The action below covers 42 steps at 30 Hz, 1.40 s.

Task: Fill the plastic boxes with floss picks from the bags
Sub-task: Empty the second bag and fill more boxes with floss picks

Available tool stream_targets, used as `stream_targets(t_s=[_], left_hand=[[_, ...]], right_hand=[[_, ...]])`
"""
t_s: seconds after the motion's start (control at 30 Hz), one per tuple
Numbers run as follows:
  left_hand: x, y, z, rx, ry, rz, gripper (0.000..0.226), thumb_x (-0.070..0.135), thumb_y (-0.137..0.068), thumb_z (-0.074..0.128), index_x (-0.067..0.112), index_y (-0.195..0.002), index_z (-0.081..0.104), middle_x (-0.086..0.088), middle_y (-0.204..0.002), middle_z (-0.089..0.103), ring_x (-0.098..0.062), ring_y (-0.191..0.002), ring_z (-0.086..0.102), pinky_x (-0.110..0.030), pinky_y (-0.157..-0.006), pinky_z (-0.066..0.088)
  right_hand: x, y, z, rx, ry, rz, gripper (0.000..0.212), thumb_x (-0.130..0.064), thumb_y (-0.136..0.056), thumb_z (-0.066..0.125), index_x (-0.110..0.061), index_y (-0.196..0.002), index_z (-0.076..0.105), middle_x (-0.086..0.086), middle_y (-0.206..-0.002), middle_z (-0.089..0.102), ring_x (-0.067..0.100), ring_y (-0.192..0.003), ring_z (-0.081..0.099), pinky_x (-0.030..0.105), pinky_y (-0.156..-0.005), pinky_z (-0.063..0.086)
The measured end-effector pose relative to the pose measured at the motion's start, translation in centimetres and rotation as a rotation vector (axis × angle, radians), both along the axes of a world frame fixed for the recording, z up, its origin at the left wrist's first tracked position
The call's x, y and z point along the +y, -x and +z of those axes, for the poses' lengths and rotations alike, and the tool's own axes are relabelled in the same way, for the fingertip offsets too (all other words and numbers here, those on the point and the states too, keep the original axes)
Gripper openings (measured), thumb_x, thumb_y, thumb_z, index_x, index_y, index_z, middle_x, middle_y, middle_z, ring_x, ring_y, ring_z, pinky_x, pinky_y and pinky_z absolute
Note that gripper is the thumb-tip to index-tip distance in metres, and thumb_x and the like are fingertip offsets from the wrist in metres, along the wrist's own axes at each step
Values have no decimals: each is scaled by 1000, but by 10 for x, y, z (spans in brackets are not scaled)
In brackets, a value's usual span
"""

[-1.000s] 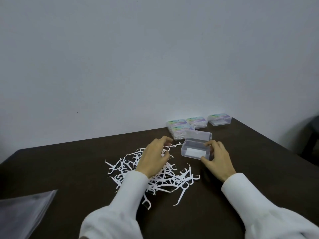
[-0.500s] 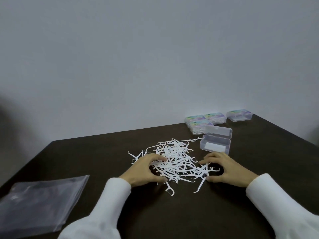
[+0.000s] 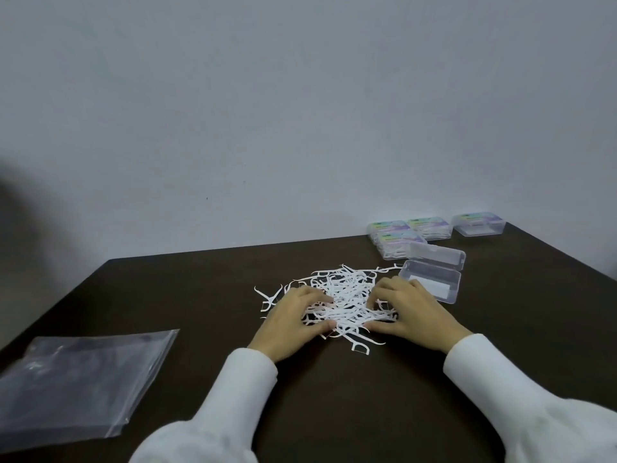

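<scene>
Floss picks (image 3: 347, 297) sit mid-desk; my left hand (image 3: 293, 324) and right hand (image 3: 412, 312) curl around them, scooping. Next: lift them into the open box (image 3: 430, 284).

The floss picks (image 3: 347, 297) are plain white, heaped on a very dark brown counter (image 3: 334, 396). The open plastic box (image 3: 430, 284) is clear and colourless with a white patch showing in its base. The closed boxes (image 3: 412, 233) behind it are clear too, with pastel green-to-purple labels on their lids. Both sleeves (image 3: 233, 392) are white. The plastic bags (image 3: 76, 379) are transparent, greyish against the counter. The wall (image 3: 300, 111) is pale grey, unpatterned.
</scene>
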<state>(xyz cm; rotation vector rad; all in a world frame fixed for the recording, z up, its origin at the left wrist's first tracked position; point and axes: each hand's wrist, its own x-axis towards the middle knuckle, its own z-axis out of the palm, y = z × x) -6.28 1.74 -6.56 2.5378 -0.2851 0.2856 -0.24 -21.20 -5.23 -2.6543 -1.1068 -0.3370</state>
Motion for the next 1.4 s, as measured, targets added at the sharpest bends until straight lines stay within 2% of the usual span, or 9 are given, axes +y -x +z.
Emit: stream_targets(t_s=[0.17,0.27,0.4,0.5,0.57,0.73,0.87,1.03,1.4], left_hand=[[14,4,3,63,-30,27,46,42,-79,71,37,-122,56,17,-124,51,1,-119,41,-22,-103,33],[13,4,4,3,-73,45,34,39,-83,68,34,-117,62,16,-116,58,0,-112,47,-20,-97,37],[6,5,7,-96,-124,55,21,30,-87,65,27,-108,67,14,-104,64,-2,-101,53,-21,-87,42],[1,6,7,-160,-160,51,17,24,-89,63,24,-105,68,11,-100,65,-5,-97,54,-16,-81,39],[-1,6,6,-198,-192,49,14,24,-89,62,23,-102,69,9,-96,65,-8,-95,54,-15,-77,35],[-2,5,4,-254,-197,77,14,25,-91,60,22,-101,69,8,-94,65,-9,-94,55,-18,-78,38],[-3,7,6,-320,-141,95,12,18,-89,63,19,-98,71,8,-92,65,-6,-90,55,-12,-75,35],[-4,6,7,-405,-89,139,8,16,-86,67,16,-93,71,9,-87,65,-5,-83,56,-21,-73,47],[-13,2,13,-521,-11,222,9,15,-86,67,19,-94,70,12,-86,65,0,-80,54,-6,-74,41]], right_hand=[[9,-3,5,139,35,69,50,-34,-83,58,-33,-130,43,-16,-133,47,2,-125,38,30,-116,11],[11,-4,1,87,24,109,36,-28,-87,58,-31,-122,53,-15,-125,56,1,-120,47,31,-117,7],[8,-2,1,18,-38,118,26,-30,-89,58,-28,-115,60,-14,-113,65,2,-109,57,15,-109,0],[5,-3,5,47,-100,91,21,-30,-86,64,-29,-108,64,-13,-104,68,3,-96,59,11,-105,22],[2,-5,6,115,-141,76,21,-30,-82,69,-29,-103,67,-13,-100,68,-3,-85,55,5,-82,38],[-5,-9,8,285,-254,33,24,-22,-75,77,-33,-94,66,-12,-90,69,0,-85,62,10,-73,48],[-7,-11,9,325,-316,33,23,-15,-74,77,-32,-85,65,-15,-84,66,-12,-82,58,5,-67,43],[-13,-16,10,378,-378,3,24,-18,-76,75,-37,-86,64,-14,-90,67,1,-86,61,6,-70,42],[-24,-20,11,559,-509,-20,15,-28,-69,80,-33,-81,71,-7,-93,71,7,-93,64,29,-89,49]])
